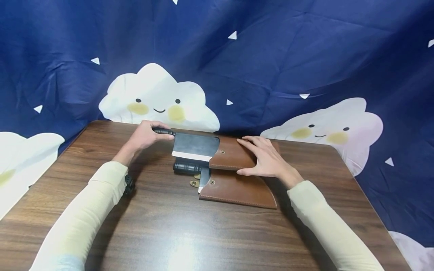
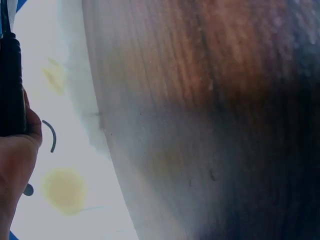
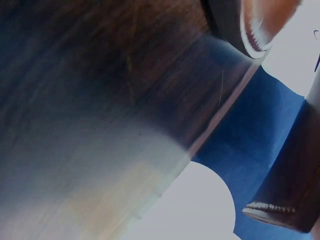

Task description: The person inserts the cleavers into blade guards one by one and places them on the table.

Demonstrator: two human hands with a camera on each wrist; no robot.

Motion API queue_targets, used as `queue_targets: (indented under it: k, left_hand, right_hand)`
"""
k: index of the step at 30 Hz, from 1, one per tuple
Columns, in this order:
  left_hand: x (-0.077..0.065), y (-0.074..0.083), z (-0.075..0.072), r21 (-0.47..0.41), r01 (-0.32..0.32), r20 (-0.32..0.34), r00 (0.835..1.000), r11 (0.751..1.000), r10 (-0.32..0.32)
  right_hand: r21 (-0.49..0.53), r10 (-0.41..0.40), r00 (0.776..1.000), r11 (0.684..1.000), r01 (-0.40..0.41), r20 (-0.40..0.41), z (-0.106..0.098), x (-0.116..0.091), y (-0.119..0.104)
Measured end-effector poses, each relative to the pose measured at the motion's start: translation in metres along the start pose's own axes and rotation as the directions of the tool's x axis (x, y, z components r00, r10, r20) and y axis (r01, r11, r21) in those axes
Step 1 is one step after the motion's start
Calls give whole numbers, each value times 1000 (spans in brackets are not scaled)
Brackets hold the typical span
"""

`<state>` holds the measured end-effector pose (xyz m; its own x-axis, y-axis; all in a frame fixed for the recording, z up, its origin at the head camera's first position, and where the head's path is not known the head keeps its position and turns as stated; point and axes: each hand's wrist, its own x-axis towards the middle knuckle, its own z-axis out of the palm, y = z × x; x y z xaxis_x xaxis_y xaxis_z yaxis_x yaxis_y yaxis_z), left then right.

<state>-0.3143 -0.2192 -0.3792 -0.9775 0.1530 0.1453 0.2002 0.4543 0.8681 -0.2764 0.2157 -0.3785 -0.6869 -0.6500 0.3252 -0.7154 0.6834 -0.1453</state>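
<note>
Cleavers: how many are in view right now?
2. The far cleaver is held by its handle in the left hand, blade partly inside the far sheath; the near cleaver shows its handle and a blade strip outside the near sheath.

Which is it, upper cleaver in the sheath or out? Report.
Partly in. The upper cleaver shows bare blade from its black handle to where it enters the upper brown sheath, which hides the rest.

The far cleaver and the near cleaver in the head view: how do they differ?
The far cleaver shows a broad stretch of metal outside its brown sheath; the near cleaver shows only a narrow strip beside its matching sheath. The far cleaver is held in the person's left grip, while the near cleaver's black handle is unheld. Both have dark handles and stitched covers.
</note>
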Motion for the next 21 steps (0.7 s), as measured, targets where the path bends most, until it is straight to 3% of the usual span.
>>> queue_targets:
  k: [21]
  left_hand:
    - [-4,6,9,23,0,32,999,1000,0]
  right_hand:
    - [-4,-6,999,1000,6,39,1,-1,-3]
